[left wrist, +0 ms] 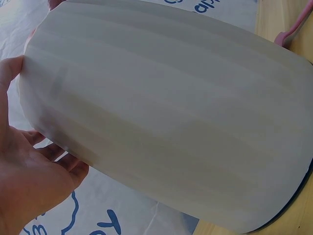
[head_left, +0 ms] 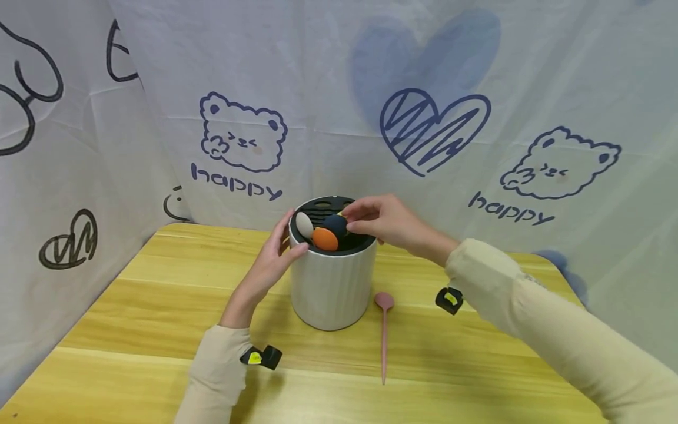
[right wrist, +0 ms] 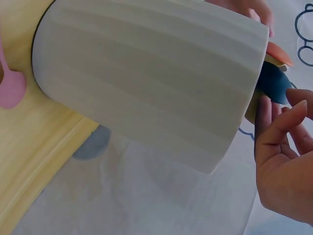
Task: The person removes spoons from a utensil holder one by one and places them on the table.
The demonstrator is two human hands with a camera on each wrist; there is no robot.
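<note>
Cream sleeves (head_left: 212, 371) reach in from the lower left and right of the frame, a small black device (head_left: 262, 357) beside each wrist, as a person works over a wooden bench (head_left: 450, 365). Nearest to where I stand, a pink spoon (head_left: 384, 318) lies flat right of centre, its bowl toward the holder (head_left: 331, 288) and its handle pointing at the lower edge, an easy lie for picking up.

The holder stands upright in the middle of the frame. The left hand (head_left: 270, 259) spreads wide against its left side, thumb at the near rim, gripping nothing smaller, seemingly to steady it. The right hand (head_left: 389, 224), nearly closed, pinches the edge of a dark blue spoon (head_left: 335, 224) at the mouth, apparently to control its angle among its neighbours.

The holder's wall is white and softly ribbed; its black top (head_left: 318, 214) has slats and, toward the far side, holes. An orange spoon (head_left: 325, 239) sits at the near rim, an off-white spoon (head_left: 304, 225) at the left, the blue one overlapping the orange; their handles are hidden. A sliver of yellow shows behind the blue, too small to identify.

Beyond hangs pale cloth (head_left: 318, 70), printed with hearts and bears.
</note>
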